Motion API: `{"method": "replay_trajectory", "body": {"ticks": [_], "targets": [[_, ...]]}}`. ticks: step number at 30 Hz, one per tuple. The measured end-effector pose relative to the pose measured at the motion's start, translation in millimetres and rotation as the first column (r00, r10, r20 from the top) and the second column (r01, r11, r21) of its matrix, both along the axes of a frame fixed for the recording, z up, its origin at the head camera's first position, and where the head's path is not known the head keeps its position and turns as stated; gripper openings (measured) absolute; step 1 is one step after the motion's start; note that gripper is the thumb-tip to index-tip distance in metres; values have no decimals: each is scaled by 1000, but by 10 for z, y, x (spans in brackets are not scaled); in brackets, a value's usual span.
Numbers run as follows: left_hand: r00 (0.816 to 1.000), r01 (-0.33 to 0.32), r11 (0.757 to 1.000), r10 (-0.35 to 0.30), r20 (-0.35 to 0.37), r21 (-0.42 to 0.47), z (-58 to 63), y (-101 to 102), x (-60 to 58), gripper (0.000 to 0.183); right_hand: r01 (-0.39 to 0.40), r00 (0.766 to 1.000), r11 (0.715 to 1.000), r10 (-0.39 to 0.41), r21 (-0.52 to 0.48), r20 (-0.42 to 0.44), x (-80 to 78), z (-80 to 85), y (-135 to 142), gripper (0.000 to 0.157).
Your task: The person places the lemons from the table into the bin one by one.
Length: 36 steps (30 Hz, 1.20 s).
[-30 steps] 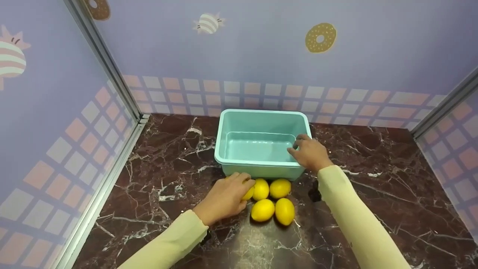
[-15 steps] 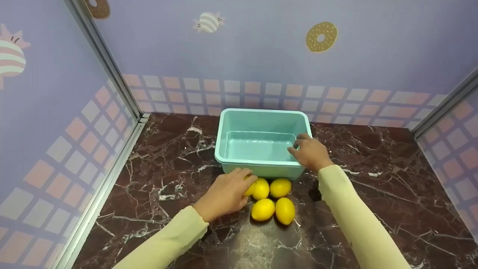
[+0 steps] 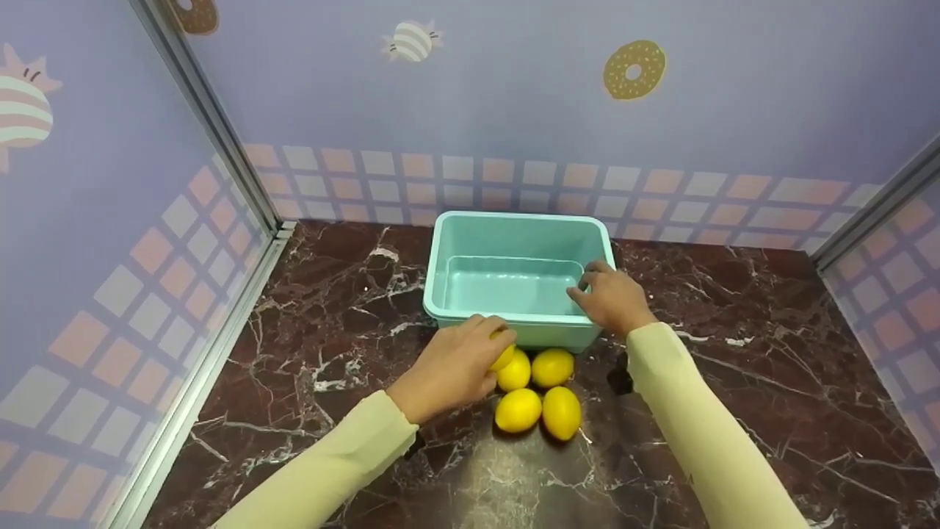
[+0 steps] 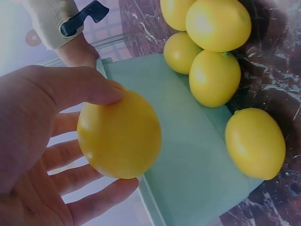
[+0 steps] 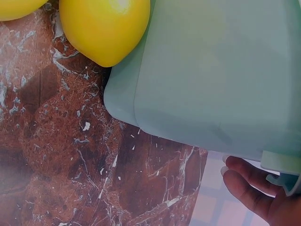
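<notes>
My left hand (image 3: 454,365) holds a yellow lemon (image 4: 120,136) between thumb and fingers, close to the front wall of a light teal plastic bin (image 3: 514,319). Other lemons (image 3: 518,411) lie in a cluster on the counter before the bin. One more lemon (image 4: 255,143), plain in the left wrist view, is hidden behind my left hand in the head view. At the bin's right side my right hand (image 3: 618,300) grips the rim. Its fingers (image 5: 247,188) show along the outside of the wall in the right wrist view. The bin's visible inside holds nothing.
Dark red marbled counter (image 3: 352,294) spreads around the bin. A purple patterned wall (image 3: 514,95) rises close behind it. Side panels with metal edge strips (image 3: 242,308) bound the counter at left and right.
My left hand has lifted its lemon from the counter and moved up and slightly right toward the bin's front rim. The right hand, bin and other lemons stay in place.
</notes>
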<state>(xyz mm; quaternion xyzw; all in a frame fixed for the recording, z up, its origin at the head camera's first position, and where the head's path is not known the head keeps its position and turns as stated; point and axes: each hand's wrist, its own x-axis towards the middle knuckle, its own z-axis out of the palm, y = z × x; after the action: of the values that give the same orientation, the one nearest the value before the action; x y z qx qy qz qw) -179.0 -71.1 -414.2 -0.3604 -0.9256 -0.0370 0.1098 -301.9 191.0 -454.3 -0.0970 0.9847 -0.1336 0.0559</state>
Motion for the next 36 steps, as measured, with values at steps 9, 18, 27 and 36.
{"method": "replay_trajectory", "body": {"ticks": [9,18,27,36], "targets": [[999,12,1000,-11,-31,20,77,40,-68,40,-2,1000,1000,2,-11,-13,-9,-15,11,45],[1000,8,1000,-8,-2,12,136,75,-102,43,2,999,1000,-2,-11,-35,-6,-22,7,44],[1000,-10,1000,10,-1,-11,182,104,-157,42,3,1000,1000,-3,-20,-25,-9,-31,5,45],[1000,0,1000,0,-28,-11,231,175,-190,38,3,1000,1000,-3,-12,-18,5,-14,5,46]]}}
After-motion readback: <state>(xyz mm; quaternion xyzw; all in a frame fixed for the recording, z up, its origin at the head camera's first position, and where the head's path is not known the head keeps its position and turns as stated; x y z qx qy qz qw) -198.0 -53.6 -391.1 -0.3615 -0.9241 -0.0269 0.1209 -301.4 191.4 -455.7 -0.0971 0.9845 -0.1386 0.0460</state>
